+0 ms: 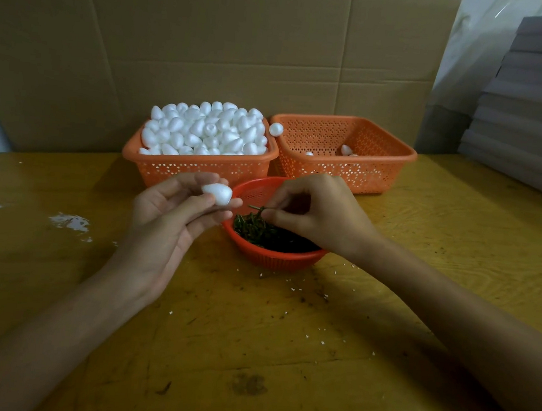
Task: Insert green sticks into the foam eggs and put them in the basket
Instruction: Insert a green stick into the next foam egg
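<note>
My left hand (pixel 169 218) holds one white foam egg (pixel 218 193) between thumb and fingertips, just left of a small round red bowl (pixel 274 258) filled with green sticks (pixel 257 229). My right hand (pixel 315 213) is over that bowl and pinches a green stick (pixel 257 208) above the pile. Behind them, an orange basket (pixel 200 165) on the left is heaped with white foam eggs (pixel 204 131). On the right stands a second orange basket (pixel 379 171), which holds only a few eggs (pixel 346 150).
The yellow wooden table (pixel 249 352) carries white foam crumbs and dark specks. A large cardboard sheet (pixel 211 50) stands behind the baskets. One loose egg (pixel 276 129) sits between the two basket rims. Stacked grey sheets (pixel 536 115) rise at the right.
</note>
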Tool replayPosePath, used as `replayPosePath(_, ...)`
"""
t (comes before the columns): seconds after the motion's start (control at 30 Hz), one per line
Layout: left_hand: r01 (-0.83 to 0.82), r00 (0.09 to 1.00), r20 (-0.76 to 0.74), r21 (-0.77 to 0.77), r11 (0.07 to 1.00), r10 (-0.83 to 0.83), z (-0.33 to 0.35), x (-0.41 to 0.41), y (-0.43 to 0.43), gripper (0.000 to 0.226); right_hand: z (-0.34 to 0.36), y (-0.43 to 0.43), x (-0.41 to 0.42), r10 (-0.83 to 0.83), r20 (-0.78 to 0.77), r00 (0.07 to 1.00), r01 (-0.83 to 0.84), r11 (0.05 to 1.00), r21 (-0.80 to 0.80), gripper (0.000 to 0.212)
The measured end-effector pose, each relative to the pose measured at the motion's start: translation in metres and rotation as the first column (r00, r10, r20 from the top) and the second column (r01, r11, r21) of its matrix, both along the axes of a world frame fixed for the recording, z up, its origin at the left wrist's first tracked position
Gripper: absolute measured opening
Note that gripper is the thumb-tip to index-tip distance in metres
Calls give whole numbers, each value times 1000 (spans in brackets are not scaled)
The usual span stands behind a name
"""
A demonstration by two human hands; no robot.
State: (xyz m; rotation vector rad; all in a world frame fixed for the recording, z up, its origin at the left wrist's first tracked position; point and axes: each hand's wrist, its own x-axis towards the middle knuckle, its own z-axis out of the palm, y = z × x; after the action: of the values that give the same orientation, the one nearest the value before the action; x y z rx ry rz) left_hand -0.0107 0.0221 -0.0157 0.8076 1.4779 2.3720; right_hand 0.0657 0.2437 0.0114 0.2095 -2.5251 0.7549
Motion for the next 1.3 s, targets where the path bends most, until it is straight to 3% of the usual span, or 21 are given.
replayPosePath(0.23,1,999,-47,-33,999,-3,0,1,0,19,2,4,1,27,35,999,-22,992,-122,12)
replayPosePath(0.37,12,998,-57,-44,999,-14,-3,1,0,19,1,5,0,35,42,998,-31,995,-97,16)
replayPosePath(0.53,5,999,-42,-48,999,-7,-4,-1,0,18,3,5,1,58,50,997,-56,997,-44,37)
replayPosePath(0.87,2,1000,-29,-58,998,-4,-4,-1,0,18,1,10,-2,106,135,985,-90,989,-119,10)
replayPosePath(1.0,3,1000,-24,-40,999,-4,-4,-1,0,18,0,11,-3,151,126,980,-122,970,-208,11)
replayPosePath(1.3,6,1000,16,-38,999,-6,-3,-2,0,22,0,12,-4,111,11,994,-108,983,-145,11)
